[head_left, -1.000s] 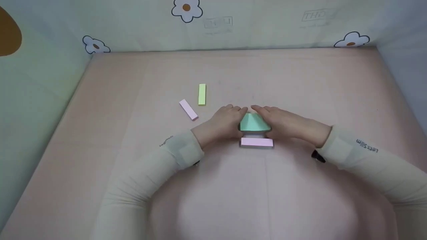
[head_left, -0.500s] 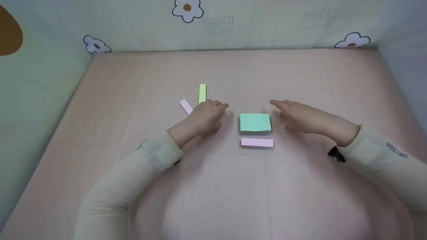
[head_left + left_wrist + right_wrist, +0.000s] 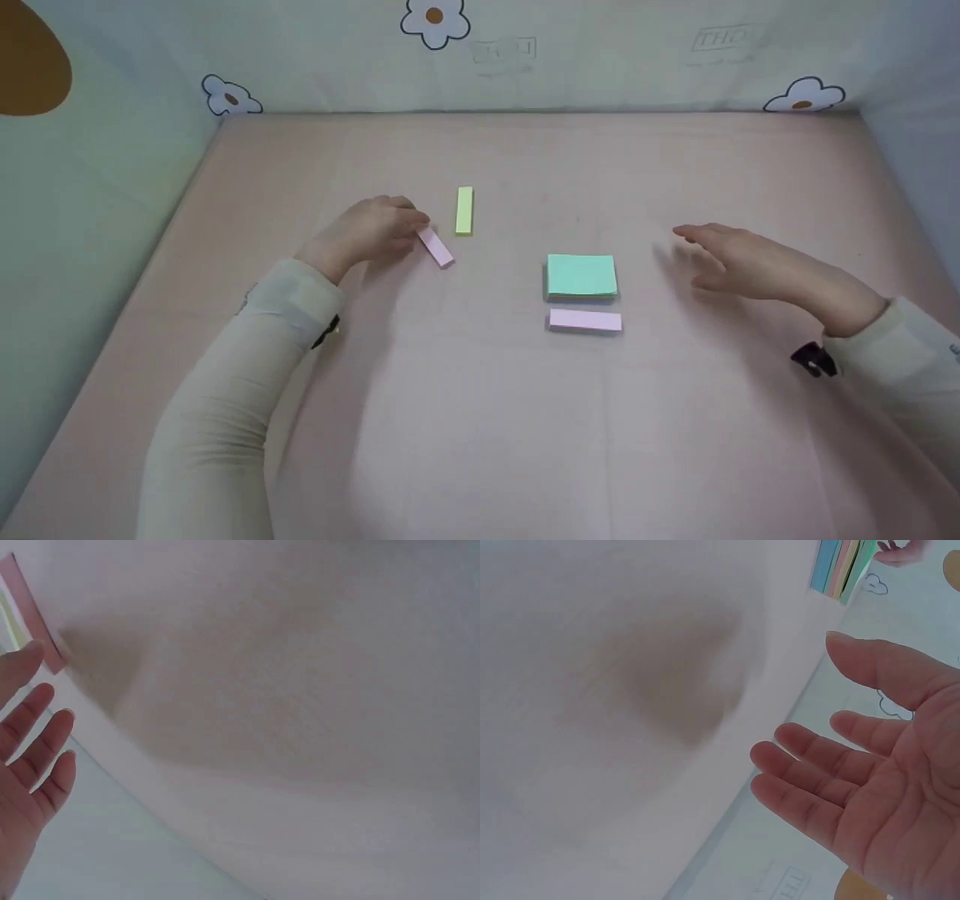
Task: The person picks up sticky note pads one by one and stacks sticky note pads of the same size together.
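My left hand (image 3: 367, 229) is at the upper end of a slanted pink sticky-note strip pad (image 3: 435, 247). In the left wrist view its fingers are loosely bent, and the thumb is beside the pink strip pad (image 3: 34, 615); whether they touch cannot be told. A yellow strip pad (image 3: 464, 211) lies just right of it. The stack of sticky notes (image 3: 581, 275) has a mint-green top, and its coloured layers show in the right wrist view. Right of the stack, my right hand (image 3: 772, 270) hovers with spread, relaxed fingers, holding nothing.
A lilac-pink strip pad (image 3: 585, 320) lies in front of the stack. The pink cloth surface (image 3: 480, 427) ends at a pale back wall (image 3: 600, 64) with flower prints, and side walls stand left and right.
Both hands have let go of the green-topped stack and moved apart. The left went left to the slanted pink strip pad; the right drew back to the right. The stack stays put.
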{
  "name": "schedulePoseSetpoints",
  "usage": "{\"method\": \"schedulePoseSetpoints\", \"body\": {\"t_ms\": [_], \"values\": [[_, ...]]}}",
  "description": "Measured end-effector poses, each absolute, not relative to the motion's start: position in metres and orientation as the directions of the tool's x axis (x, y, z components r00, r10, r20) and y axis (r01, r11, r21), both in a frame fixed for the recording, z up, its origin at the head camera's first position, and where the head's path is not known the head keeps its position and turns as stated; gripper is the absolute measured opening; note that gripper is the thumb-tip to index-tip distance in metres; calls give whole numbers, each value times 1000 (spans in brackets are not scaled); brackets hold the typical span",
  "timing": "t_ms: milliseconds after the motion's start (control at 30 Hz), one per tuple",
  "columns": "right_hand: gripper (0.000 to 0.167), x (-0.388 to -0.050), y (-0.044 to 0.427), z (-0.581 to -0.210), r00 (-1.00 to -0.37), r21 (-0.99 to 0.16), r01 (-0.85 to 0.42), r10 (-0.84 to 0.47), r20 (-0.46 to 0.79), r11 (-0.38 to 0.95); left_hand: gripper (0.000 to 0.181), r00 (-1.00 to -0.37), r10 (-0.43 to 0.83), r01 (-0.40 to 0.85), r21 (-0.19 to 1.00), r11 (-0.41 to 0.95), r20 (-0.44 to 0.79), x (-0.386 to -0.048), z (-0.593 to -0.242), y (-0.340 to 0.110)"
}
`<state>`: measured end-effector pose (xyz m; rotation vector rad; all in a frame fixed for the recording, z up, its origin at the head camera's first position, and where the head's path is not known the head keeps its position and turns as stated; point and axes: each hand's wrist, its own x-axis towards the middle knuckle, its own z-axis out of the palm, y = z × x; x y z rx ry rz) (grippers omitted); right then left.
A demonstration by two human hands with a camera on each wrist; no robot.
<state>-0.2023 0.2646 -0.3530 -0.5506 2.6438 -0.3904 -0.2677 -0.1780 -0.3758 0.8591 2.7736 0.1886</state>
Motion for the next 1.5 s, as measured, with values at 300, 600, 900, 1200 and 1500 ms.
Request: {"method": "schedulePoseSetpoints", "body": {"t_ms": [300,600,900,1200,1500], "values": [[65,-203,267,-354,-825,-360,-345,-463,-325,867,24,-724,680,660,170,732,-117,-275,-384,-171],[64,-203,268,-355,-819,-368,-356,-476,-319,859,24,-754,633,601,201,773,-177,-279,-381,-163],[64,-203,267,-356,-817,-370,-354,-477,-324,859,27,-788,529,474,237,848,-315,-275,-376,-155],[65,-203,267,-355,-812,-367,-353,-476,-336,861,23,-784,559,544,137,828,-269,-268,-376,-154],[64,-203,266,-355,-800,-378,-362,-492,-344,852,18,-757,616,601,141,787,-217,-264,-378,-140]]}}
